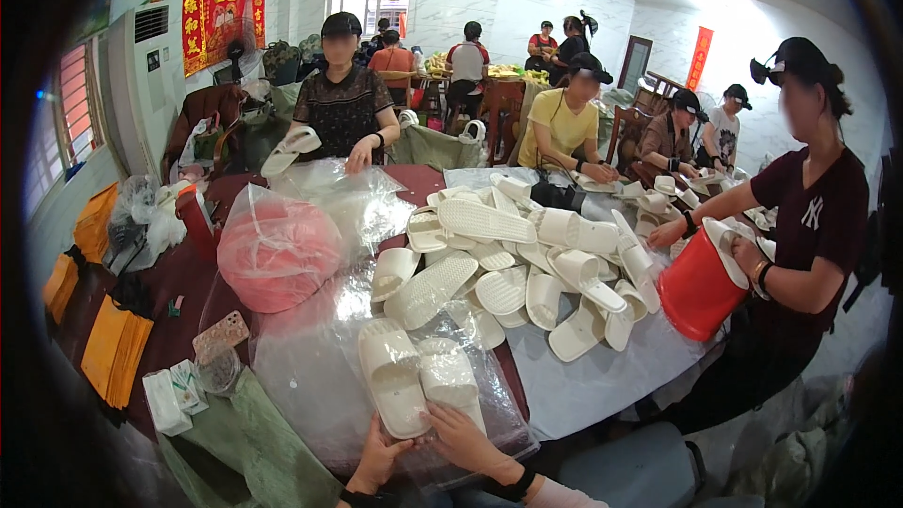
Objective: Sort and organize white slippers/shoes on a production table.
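Near edge of the bench [602, 386], both hands are on a pair of white slippers [419, 378] lying side by side, soles up, on a clear plastic bag [310, 357]. The left hand [381, 456] pinches the near end of the left slipper, fingers curled under its edge. The right hand [466, 437] lies on the near end of the right slipper, fingers spread flat across it; whether it actually closes round the slipper cannot be told.

Just beyond the pair, a heap of loose white slippers [527, 263] fills the middle of the bench, piled every way up. To the left of the heap sits a pink bundle in a clear bag [277, 254], with more crumpled plastic sheeting [353, 193] behind it. At the near left lie small white packets [174, 395], a perforated tan block [221, 334] and a green cloth [254, 442]. Yellow envelopes [113, 348] stack along the far left edge.

On the right, a person in a dark red shirt [809, 226] tips a slipper into a red bucket [701, 287]. Across the bench a person in a dark patterned top [343, 108] holds another white slipper, and one in a yellow shirt [560, 127] sits further right. More people work at tables beyond.
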`<action>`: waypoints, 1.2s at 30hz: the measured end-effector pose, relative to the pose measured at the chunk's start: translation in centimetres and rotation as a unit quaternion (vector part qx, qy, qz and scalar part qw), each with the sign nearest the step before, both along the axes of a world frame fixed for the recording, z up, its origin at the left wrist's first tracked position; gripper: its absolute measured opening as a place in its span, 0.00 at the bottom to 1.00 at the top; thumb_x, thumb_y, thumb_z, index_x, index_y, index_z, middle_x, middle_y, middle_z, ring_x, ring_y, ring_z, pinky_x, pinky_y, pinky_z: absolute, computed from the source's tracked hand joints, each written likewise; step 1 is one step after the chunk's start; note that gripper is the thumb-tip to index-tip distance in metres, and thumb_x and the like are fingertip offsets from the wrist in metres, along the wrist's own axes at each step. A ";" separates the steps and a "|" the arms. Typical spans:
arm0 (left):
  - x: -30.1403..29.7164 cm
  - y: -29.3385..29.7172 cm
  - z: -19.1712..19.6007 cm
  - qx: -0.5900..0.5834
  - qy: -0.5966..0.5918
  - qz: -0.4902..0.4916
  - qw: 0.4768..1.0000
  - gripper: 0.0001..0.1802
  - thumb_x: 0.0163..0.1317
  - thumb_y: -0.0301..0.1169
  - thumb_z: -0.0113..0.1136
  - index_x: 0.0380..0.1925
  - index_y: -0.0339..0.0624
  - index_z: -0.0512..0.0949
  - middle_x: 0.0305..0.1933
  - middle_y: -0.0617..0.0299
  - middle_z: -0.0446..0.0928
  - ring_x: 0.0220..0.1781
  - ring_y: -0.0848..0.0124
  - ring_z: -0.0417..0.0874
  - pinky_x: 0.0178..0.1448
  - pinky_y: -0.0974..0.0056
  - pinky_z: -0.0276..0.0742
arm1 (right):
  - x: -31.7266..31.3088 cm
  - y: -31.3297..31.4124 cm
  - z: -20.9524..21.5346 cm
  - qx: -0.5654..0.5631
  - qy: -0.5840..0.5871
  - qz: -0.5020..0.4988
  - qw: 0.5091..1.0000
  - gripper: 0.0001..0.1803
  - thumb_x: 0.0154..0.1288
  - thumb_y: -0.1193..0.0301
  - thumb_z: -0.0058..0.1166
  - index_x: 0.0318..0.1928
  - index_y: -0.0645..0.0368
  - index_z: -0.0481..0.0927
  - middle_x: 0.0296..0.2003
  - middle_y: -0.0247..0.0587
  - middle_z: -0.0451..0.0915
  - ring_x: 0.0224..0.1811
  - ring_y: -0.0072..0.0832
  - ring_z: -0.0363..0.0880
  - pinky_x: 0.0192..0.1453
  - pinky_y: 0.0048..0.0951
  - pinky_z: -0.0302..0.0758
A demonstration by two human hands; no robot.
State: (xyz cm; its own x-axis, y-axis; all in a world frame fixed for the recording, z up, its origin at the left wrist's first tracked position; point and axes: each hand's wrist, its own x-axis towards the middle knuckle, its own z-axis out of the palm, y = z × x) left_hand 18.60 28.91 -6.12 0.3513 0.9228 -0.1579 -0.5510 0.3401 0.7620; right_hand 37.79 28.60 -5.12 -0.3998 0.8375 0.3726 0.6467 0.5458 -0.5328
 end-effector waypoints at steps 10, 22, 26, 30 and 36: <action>-0.1 -0.2 -0.3 -0.004 -0.020 0.034 0.999 0.43 0.54 0.09 0.45 0.67 0.53 0.45 0.56 0.46 0.71 0.44 0.55 0.83 0.44 0.57 0.82 | 5.5 -3.3 1.0 -0.049 -0.108 -0.042 0.992 0.34 0.53 0.52 0.62 0.62 0.42 0.70 0.67 0.56 0.54 0.66 0.55 0.55 0.68 0.49 0.56; 0.1 0.2 -1.0 -0.017 0.017 0.013 1.000 0.50 0.53 0.09 0.40 0.69 0.60 0.32 0.56 0.42 0.68 0.36 0.51 0.83 0.36 0.54 0.83 | 5.6 -2.7 1.1 -0.015 -0.063 -0.056 0.996 0.32 0.52 0.63 0.65 0.59 0.51 0.71 0.62 0.58 0.62 0.58 0.52 0.69 0.59 0.39 0.70; 0.5 0.4 -1.2 -0.017 0.015 0.019 1.000 0.48 0.54 0.11 0.41 0.69 0.56 0.31 0.50 0.42 0.72 0.27 0.58 0.82 0.30 0.58 0.82 | 5.1 -2.5 0.3 -0.009 -0.046 -0.141 0.989 0.30 0.53 0.65 0.64 0.57 0.54 0.71 0.58 0.56 0.68 0.54 0.48 0.73 0.54 0.39 0.72; 1.1 -0.3 -0.7 -0.011 0.142 0.061 0.988 0.41 0.56 0.17 0.49 0.67 0.51 0.43 0.38 0.48 0.77 0.21 0.67 0.78 0.22 0.66 0.76 | 3.7 -2.4 -0.6 0.021 -0.019 -0.250 0.968 0.24 0.54 0.66 0.63 0.52 0.57 0.74 0.48 0.51 0.74 0.45 0.46 0.75 0.47 0.40 0.73; 2.5 -0.5 -0.3 0.111 0.368 0.041 0.922 0.48 0.55 0.24 0.61 0.67 0.36 0.40 0.49 0.46 0.73 0.40 0.66 0.80 0.37 0.66 0.79 | 2.3 -1.9 -2.0 0.097 -0.067 -0.304 0.945 0.19 0.56 0.63 0.59 0.45 0.58 0.74 0.38 0.46 0.75 0.36 0.46 0.76 0.37 0.42 0.73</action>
